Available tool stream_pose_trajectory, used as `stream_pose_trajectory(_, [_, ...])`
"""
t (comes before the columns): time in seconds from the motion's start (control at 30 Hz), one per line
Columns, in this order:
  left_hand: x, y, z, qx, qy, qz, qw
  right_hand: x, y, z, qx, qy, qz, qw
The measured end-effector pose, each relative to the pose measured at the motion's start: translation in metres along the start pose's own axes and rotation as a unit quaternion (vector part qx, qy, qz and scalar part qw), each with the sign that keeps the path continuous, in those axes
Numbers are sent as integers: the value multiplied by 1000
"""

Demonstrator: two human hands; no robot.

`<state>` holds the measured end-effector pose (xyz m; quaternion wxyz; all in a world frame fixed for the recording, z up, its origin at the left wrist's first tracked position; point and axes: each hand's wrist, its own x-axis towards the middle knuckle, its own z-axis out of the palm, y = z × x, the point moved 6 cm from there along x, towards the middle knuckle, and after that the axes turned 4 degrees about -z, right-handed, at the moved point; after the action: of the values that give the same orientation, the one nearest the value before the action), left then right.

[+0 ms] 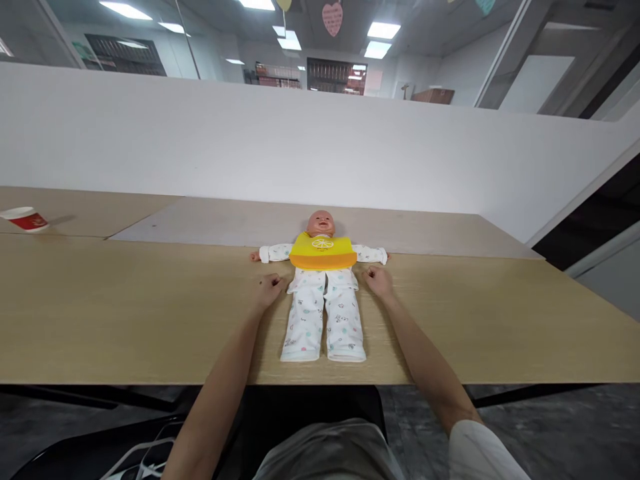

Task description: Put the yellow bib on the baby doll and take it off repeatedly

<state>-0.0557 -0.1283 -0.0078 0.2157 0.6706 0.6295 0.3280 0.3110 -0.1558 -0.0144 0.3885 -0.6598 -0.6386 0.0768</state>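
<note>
Along the far side stands a white wall (300, 147), and in front of it the wood-toned counter (125, 307) spreads across nearly the whole width of the view. On the counter, near its middle, a baby doll (321, 225) lies on its back between the two hands, head towards the wall, arms spread out to either side, legs towards the person. It wears white printed trousers (306, 323) and a long-sleeved top in a similar print. Over its chest lies a yellow bib (320, 244) with a white citrus-slice design; the orange band along the bib's lower edge looks like a catch pocket, but I cannot tell whether it holds anything. Beyond the glass above the wall sits a brown box (434, 96), its inside hidden from here. At the far left of the counter is a red and white cup (27, 219), well apart from the doll; its contents cannot be seen. The left hand (271, 287) and the right hand (379, 280) rest just beside the doll's hips, one on each side, their fingers curled together into loose fists
</note>
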Motion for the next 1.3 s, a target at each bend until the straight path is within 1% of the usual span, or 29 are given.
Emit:
stream_pose_trajectory(0.2, [-1,4,-1,-12,-10,-8,1000,1,1,2,-7,-7,-5,1000])
stream_pose_trajectory(0.33, [-1,5,-2,-12,-7,-15,1000,1,2,2,-8,-10,8,1000])
stream_pose_trajectory(0.63, [1,-1,2,-26,-11,-4,1000,1,1,2,-11,-4,4,1000])
stream_pose_trajectory(0.77, [2,-3,3,-21,-15,-1,1000,0,0,0,-18,3,-3,1000])
stream_pose_trajectory(1.0, [1,-2,2,-2,-8,4,1000,1,2,2,-1,-4,9,1000])
stream_pose_trajectory(1.3, [0,-1,1,4,-16,-8,1000,2,4,4,-4,0,-8,1000])
